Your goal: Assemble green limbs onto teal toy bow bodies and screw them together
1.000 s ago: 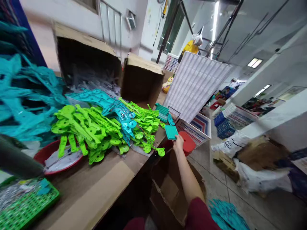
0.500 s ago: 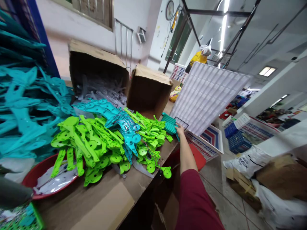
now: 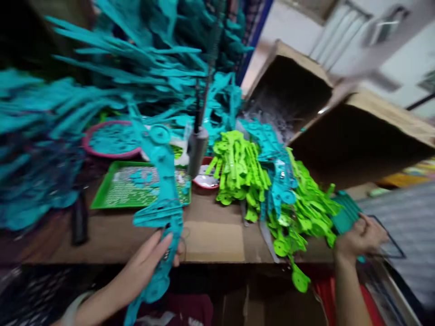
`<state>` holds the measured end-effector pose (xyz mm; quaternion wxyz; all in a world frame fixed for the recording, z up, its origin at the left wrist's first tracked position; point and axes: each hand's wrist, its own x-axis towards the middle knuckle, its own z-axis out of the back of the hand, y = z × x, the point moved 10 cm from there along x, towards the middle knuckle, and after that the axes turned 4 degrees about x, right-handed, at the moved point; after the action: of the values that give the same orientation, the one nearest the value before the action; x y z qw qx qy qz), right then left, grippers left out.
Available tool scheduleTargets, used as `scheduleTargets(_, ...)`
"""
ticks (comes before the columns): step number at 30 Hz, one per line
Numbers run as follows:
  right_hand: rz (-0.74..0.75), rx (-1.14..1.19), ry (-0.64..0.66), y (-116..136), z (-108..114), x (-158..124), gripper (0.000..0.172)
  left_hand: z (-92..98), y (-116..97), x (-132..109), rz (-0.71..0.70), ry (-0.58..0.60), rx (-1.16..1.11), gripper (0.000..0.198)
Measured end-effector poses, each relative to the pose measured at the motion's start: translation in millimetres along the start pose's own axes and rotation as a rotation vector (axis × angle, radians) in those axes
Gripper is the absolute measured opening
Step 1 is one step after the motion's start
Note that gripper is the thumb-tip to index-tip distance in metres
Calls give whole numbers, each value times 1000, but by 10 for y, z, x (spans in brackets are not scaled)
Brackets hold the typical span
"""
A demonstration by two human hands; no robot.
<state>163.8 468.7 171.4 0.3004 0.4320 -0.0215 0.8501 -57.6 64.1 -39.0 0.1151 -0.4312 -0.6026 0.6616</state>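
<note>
My left hand (image 3: 152, 260) grips a long teal plastic part (image 3: 162, 199) at the table's front edge; the part stands up over the green tray (image 3: 105, 194). My right hand (image 3: 360, 235) is closed on a teal grid-like plastic piece (image 3: 345, 215) at the right end of the pile. Between the hands lies a heap of lime green plastic parts (image 3: 258, 181) with teal parts (image 3: 278, 167) on top of it. The picture is blurred by motion.
A brown table (image 3: 214, 240) carries two cardboard boxes (image 3: 346, 136) tipped on their sides, a red bowl (image 3: 204, 179), a pink-rimmed dish (image 3: 108, 140) and a grey cylinder (image 3: 196, 151). Stacks of teal parts (image 3: 50, 117) fill the left and back.
The view has swung left toward the table. My left hand has come into view holding a long teal part. My right hand stays at the teal grid pieces on the right.
</note>
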Motion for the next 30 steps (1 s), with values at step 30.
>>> scheduleTargets(30,530,575,1151,2689,-1309,-1772,67,1124,-784,-607,-610,-209,700,33)
